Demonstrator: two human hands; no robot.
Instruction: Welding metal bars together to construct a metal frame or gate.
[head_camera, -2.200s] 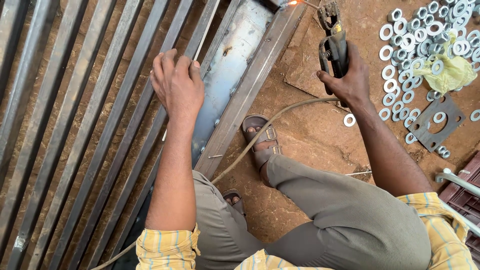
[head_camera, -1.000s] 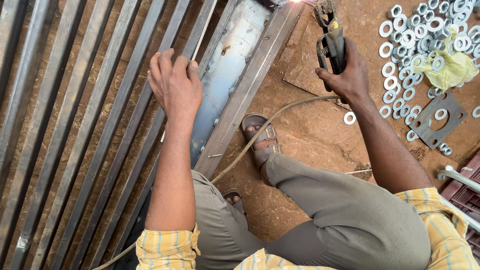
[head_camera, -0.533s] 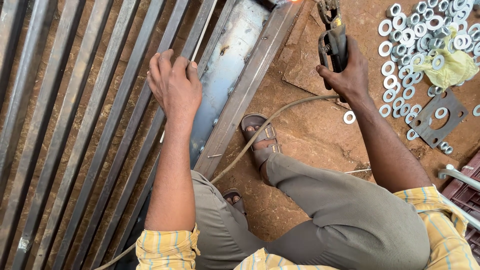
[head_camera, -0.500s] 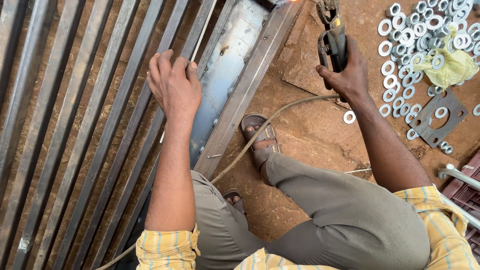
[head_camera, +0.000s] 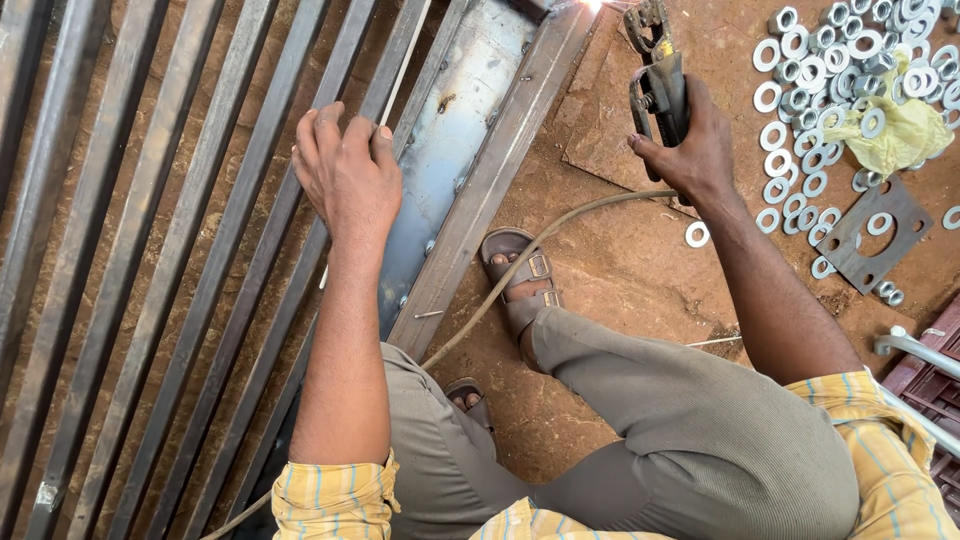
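Note:
My left hand (head_camera: 345, 180) rests palm down on the square steel bars (head_camera: 180, 270) of a metal grille, fingers curled over one bar beside a flat steel plate (head_camera: 450, 150). My right hand (head_camera: 690, 150) grips a welding electrode holder (head_camera: 660, 85), raised toward the top of the frame rail (head_camera: 500, 170). A bright spark (head_camera: 590, 5) shows at the top edge, near the holder's tip. A cable (head_camera: 540, 240) runs from the holder down past my sandalled foot (head_camera: 520, 275).
Many steel washers and nuts (head_camera: 830, 70) lie on the dirt ground at the upper right, with a yellow cloth (head_camera: 895, 130) and a flat gasket-shaped plate (head_camera: 870, 235). A rusty sheet (head_camera: 610, 120) lies under the holder. A metal pipe (head_camera: 920, 350) shows at the right edge.
My right hand has lifted the electrode holder slightly toward the top of the rail. The left hand stays on the bars.

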